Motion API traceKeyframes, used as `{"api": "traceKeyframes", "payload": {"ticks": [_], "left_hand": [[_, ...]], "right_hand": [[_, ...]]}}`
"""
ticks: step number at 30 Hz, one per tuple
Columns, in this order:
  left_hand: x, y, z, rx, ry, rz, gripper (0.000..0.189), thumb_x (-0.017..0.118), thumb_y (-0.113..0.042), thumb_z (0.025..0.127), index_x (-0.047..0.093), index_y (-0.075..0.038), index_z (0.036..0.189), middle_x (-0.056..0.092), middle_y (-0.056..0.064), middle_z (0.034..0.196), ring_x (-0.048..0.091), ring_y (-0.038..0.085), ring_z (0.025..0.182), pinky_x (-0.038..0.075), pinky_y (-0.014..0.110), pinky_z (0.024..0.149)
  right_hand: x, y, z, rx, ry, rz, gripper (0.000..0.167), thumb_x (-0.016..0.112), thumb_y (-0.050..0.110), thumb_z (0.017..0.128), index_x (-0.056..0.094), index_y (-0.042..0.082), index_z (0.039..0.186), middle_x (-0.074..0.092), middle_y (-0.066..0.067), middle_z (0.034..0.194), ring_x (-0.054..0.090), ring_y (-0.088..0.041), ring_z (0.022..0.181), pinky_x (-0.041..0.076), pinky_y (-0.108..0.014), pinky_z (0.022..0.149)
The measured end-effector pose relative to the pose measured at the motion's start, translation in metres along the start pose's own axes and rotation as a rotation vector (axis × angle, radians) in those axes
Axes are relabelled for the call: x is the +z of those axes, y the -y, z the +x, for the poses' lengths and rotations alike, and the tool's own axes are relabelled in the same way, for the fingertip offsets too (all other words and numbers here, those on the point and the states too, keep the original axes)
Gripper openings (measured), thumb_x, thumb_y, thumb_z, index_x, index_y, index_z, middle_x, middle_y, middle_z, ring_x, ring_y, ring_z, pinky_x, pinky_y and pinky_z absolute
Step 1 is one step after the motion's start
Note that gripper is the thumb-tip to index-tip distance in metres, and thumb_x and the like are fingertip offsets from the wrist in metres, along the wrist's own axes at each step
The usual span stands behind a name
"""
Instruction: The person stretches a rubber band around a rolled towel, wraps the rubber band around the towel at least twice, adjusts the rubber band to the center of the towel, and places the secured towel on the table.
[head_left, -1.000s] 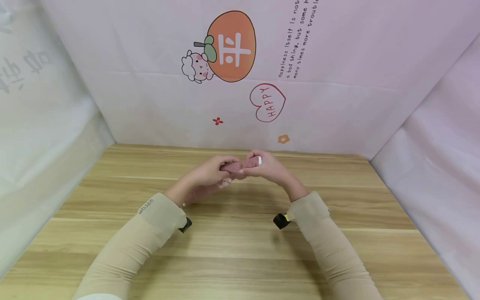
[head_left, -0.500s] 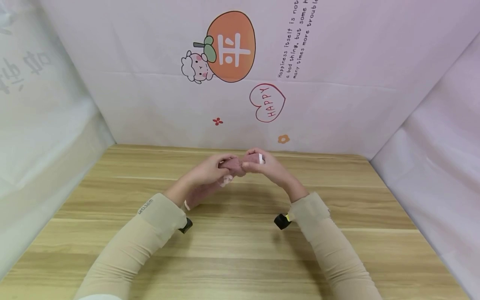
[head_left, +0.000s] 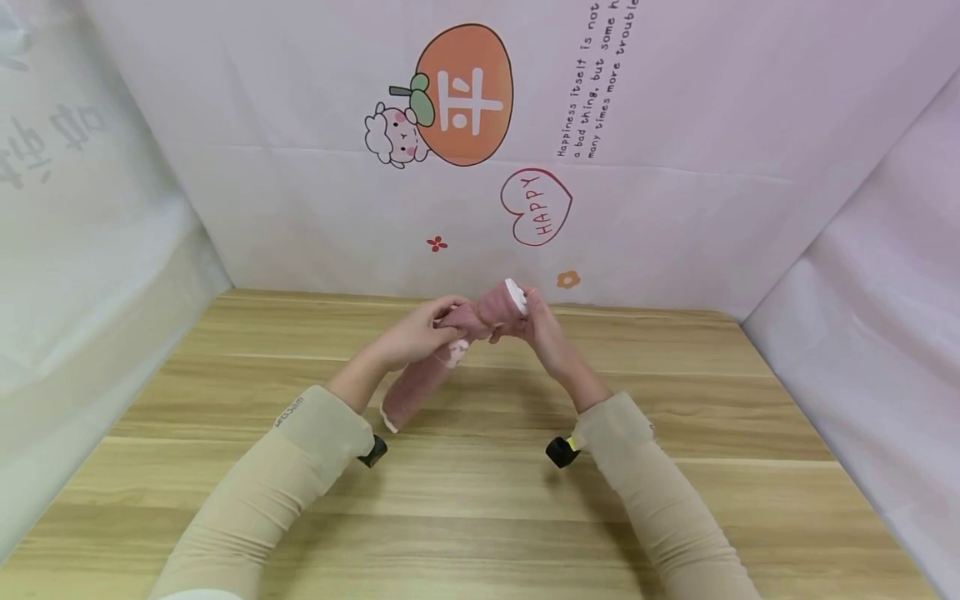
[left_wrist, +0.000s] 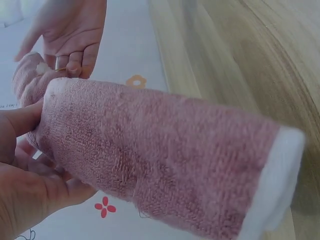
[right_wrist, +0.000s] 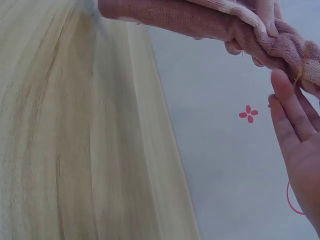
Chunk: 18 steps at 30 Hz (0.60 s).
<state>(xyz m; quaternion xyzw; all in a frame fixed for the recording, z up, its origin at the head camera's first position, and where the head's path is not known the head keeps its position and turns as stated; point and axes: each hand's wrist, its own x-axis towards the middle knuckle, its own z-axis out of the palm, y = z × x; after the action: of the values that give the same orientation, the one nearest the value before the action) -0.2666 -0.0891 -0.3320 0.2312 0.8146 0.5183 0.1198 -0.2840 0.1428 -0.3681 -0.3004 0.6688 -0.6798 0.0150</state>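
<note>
A dusty-pink rolled towel (head_left: 420, 387) with white edges is bent and cinched near its far end by a thin orange band (right_wrist: 302, 67). My left hand (head_left: 414, 335) grips the roll just left of the cinch, and its longer part slants down toward the table. At the short end my right hand (head_left: 549, 333) holds the towel, fingers curled beneath it by the band and thumb up by the white edge. The left wrist view shows the long part of the roll close up, with the right hand (left_wrist: 75, 30) beyond it.
Both hands are above a wood-grain table (head_left: 480, 500). A white printed cloth (head_left: 300, 208) hangs behind its far edge, and more pale cloth hangs at the left and right. Black wrist cameras (head_left: 561, 452) sit under the sleeves.
My right hand has turned and shifted its hold, so the short white-edged end now points up and shows more. The long part has swung down, clear of the left wrist.
</note>
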Motion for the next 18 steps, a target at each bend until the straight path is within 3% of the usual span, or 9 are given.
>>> {"api": "traceKeyframes", "payload": {"ticks": [3,7,11,18], "left_hand": [[-0.0006,0.0013,0.0001,-0.022,-0.006,-0.064,0.041,0.051,0.001,0.103,0.049,-0.002,0.144,0.058,0.02,0.132,0.06,0.027,0.108,0.053,0.036,0.09],[-0.0012,0.0041,0.0008,-0.049,-0.017,-0.121,0.039,0.049,0.0,0.105,0.048,-0.002,0.143,0.056,0.021,0.134,0.059,0.028,0.108,0.052,0.037,0.092],[-0.0022,0.0056,0.0017,-0.08,-0.024,-0.157,0.037,0.049,-0.002,0.106,0.048,-0.003,0.143,0.055,0.021,0.135,0.059,0.028,0.109,0.051,0.037,0.093],[-0.0072,0.0042,0.0012,-0.14,-0.02,-0.203,0.039,0.049,-0.005,0.108,0.045,-0.005,0.146,0.055,0.022,0.136,0.061,0.026,0.106,0.052,0.036,0.091]], "right_hand": [[0.0033,-0.0005,0.0005,0.011,-0.074,-0.026,0.041,0.022,0.032,0.113,0.045,-0.002,0.116,0.062,-0.009,0.094,0.062,-0.016,0.075,0.057,-0.031,0.076],[0.0057,0.0008,-0.0022,0.001,-0.099,-0.093,0.041,0.028,0.024,0.112,0.053,-0.007,0.106,0.063,-0.015,0.089,0.062,-0.017,0.074,0.057,-0.031,0.078],[0.0078,0.002,-0.0049,-0.032,-0.093,-0.196,0.038,0.038,0.015,0.111,0.059,-0.015,0.1,0.063,-0.022,0.089,0.062,-0.019,0.078,0.056,-0.032,0.079],[0.0073,0.005,-0.0059,0.019,-0.031,-0.396,0.018,0.059,0.008,0.104,0.07,-0.007,0.104,0.069,-0.015,0.094,0.065,-0.02,0.086,0.055,-0.031,0.081]]}}
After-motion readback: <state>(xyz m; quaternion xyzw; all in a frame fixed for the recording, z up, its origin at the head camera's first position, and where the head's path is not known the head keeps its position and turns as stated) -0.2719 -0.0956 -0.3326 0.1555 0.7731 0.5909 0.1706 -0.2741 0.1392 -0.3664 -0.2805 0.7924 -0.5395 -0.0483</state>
